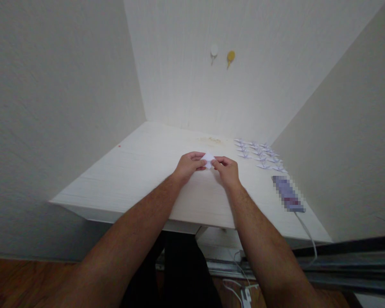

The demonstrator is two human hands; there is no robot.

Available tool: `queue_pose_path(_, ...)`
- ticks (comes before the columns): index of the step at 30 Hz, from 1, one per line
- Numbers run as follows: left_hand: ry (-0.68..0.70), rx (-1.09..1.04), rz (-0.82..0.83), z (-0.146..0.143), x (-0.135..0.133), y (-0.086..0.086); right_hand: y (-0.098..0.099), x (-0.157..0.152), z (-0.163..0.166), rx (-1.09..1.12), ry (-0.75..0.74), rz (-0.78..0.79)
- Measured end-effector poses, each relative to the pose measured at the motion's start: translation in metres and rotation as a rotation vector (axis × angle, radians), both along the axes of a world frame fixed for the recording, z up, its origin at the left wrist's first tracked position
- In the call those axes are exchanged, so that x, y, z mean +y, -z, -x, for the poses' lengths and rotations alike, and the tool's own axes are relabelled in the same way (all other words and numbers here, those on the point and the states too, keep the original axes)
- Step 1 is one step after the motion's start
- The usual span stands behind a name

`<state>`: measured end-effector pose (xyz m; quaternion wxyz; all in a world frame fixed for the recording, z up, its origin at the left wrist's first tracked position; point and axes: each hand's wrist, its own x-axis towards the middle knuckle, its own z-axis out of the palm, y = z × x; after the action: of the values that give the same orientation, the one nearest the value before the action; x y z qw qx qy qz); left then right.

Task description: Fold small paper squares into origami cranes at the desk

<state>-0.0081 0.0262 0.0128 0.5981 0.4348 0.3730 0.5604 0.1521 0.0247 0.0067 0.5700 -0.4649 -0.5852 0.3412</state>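
A small white folded paper [208,158], diamond-shaped in outline, is held between my two hands over the middle of the table. My left hand [190,166] pinches its left side, thumb on top and fingers behind. On the right side, my right hand [226,168] grips it the same way, the thumb pressing near its centre. The finer folds are too small to make out. Several white folded paper cranes [259,156] stand in rows at the back right of the table.
The white table [141,171] meets walls at the left, back and right. A phone-like device [288,193], blurred out, lies at the right with a white cable [309,233] running off the edge. A white hook [214,51] and a yellow hook [231,56] hang on the back wall.
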Motion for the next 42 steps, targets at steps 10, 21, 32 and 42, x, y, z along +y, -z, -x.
queue_pose_path(10,-0.048,0.039,-0.006,0.0003,0.0046,0.0036,0.0016,0.0033,0.001,0.031,0.054,0.026)
queue_pose_path(21,-0.005,0.047,-0.047,-0.0003,0.0005,0.0002,-0.0019,0.0018,0.0018,0.122,0.037,0.053)
queue_pose_path(32,-0.018,0.086,-0.054,-0.0014,-0.0015,-0.0025,-0.0031,0.0018,0.0033,0.109,0.032,0.081)
queue_pose_path(42,-0.024,0.131,-0.065,-0.0018,-0.0043,-0.0059,-0.0072,-0.0007,0.0042,0.11,0.025,0.085)
